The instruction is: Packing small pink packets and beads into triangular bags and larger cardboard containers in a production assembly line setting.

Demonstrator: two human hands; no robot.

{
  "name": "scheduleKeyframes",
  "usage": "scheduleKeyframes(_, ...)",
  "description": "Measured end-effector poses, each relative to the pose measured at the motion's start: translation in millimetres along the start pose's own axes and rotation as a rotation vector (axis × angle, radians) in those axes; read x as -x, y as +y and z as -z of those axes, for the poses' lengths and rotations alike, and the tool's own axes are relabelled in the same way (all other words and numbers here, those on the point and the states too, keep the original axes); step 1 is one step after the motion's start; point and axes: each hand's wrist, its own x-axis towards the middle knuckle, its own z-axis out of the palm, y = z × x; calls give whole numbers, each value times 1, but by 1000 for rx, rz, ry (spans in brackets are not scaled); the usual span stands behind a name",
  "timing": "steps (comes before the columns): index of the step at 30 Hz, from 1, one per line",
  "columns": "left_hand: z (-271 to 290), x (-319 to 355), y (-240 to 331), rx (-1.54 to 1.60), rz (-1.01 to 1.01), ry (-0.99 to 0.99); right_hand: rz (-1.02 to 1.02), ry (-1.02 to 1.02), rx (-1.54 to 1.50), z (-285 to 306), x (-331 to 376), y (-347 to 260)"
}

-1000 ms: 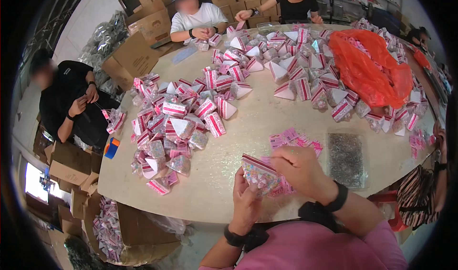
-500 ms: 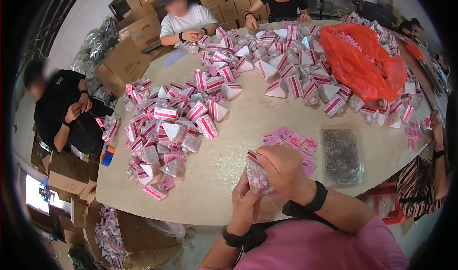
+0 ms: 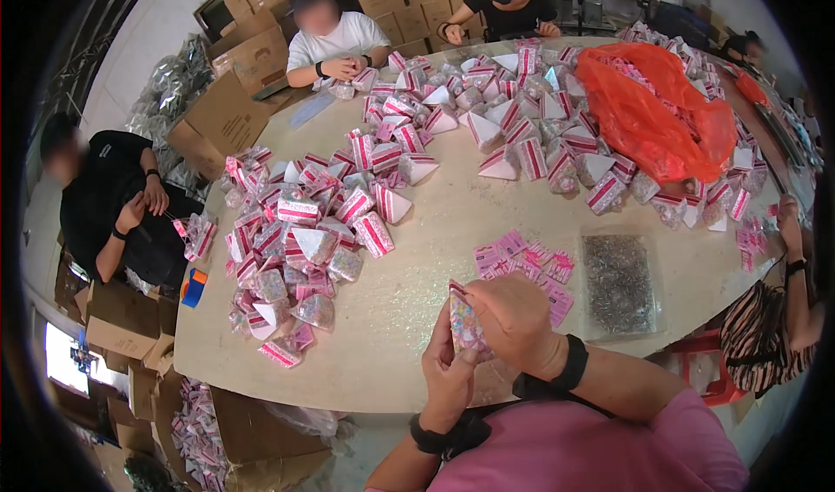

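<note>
Both my hands hold one small clear packet (image 3: 464, 323) filled with pale coloured bits, upright at the near edge of the round beige table (image 3: 409, 292). My left hand (image 3: 449, 372) grips it from below and behind. My right hand (image 3: 517, 321) closes over its right side and top. Just beyond my right hand lies a loose spread of pink paper cards (image 3: 526, 261). To their right sits a clear tray of small dark metal pieces (image 3: 619, 285).
Heaps of pink-and-white packets (image 3: 304, 231) cover the table's left and far side, beside an orange plastic bag (image 3: 652, 118). Other people sit around the table: left (image 3: 109, 205), far (image 3: 335, 44), and right (image 3: 783, 309). Cardboard boxes (image 3: 226, 109) ring the floor.
The packet has turned from lying flat across my hands to standing upright, and my hands have drawn closer together around it. The view has shifted slightly.
</note>
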Motion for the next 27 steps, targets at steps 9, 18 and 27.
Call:
scheduleKeyframes(9, -1, 1, -1, -5, -3, 17, -75, -30, 10, -1, 5, -6)
scheduleKeyframes(18, -5, -3, -2, 3, -10, 68, -119, -43, -62, -13, 6, 2)
scheduleKeyframes(27, 1, -6, 11, -170, 51, -59, -97, -94, -38, -12, -1, 4)
